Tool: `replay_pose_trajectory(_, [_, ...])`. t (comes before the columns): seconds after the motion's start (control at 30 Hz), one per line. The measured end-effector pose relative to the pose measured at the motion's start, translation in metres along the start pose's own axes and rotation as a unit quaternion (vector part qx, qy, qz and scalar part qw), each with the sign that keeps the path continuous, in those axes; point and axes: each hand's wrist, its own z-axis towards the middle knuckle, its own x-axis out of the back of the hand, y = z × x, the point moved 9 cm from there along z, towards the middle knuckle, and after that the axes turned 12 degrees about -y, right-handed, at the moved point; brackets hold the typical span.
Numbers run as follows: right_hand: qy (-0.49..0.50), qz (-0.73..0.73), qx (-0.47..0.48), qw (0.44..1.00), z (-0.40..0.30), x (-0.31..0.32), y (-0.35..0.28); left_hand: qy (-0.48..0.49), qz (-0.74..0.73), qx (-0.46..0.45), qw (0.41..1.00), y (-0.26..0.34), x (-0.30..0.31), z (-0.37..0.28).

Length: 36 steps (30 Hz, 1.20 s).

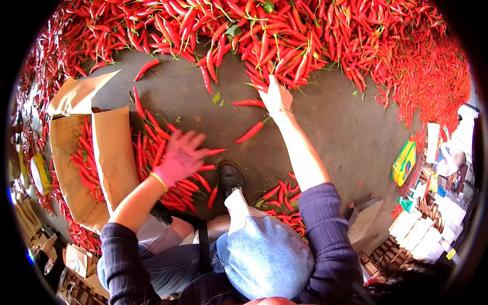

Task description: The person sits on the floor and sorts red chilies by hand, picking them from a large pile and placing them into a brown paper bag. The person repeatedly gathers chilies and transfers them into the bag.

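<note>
My left hand [181,154], in a pink glove and blurred, hovers with fingers spread over a small pile of red chilli peppers [181,196] by my feet. Ahead, my bare right hand [277,98] reaches the near edge of a large heap of red chilli peppers [282,45]. Its fingers are curled against peppers there; whether they grip one is hidden. Two loose peppers lie close to that hand, one of them a single chilli [249,132] with a green stem. Left of the small pile, a cardboard box [116,152] with raised flaps contains more red chillies [87,164].
The heap curves around the grey floor [335,129]. More chillies [284,196] lie beside my knee. My black shoe [230,177] is near the small pile. On the right are a cardboard piece [365,219], a yellow-green bag [404,162], brown crates [385,251] and another person [451,164].
</note>
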Motion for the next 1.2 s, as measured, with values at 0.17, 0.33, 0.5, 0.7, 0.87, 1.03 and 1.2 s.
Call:
replay_pose_trajectory(0.17, [-0.079,0.031,-0.045,0.995,0.025,-0.003,-0.040,0.110,-0.061,-0.148,0.981,0.091,0.013,0.101])
replay_pose_trajectory(0.33, [-0.118,0.352,0.056,0.927,0.001,-0.033,-0.006,0.071,0.117,-0.070,0.988,0.029,-0.087,0.091])
replay_pose_trajectory(0.5, [0.010,0.344,0.092,0.934,-0.033,-0.033,0.048,-0.062,0.035,-0.051,0.996,-0.043,-0.052,-0.052])
replay_pose_trajectory(0.7, [-0.034,0.025,0.166,0.985,-0.048,-0.025,-0.034,-0.106,-0.058,0.004,0.993,-0.027,-0.019,-0.075])
replay_pose_trajectory(0.87, [-0.293,-0.003,0.199,0.935,-0.052,-0.039,-0.041,0.117,-0.038,0.088,0.988,-0.071,0.016,0.010])
replay_pose_trajectory(1.03, [-0.324,0.263,0.155,0.895,-0.048,-0.020,-0.051,0.061,0.047,0.183,0.980,-0.106,-0.014,0.027])
replay_pose_trajectory(1.2, [-0.059,0.121,0.058,0.989,0.002,-0.043,-0.086,0.174,-0.108,0.130,0.970,-0.119,-0.003,0.001])
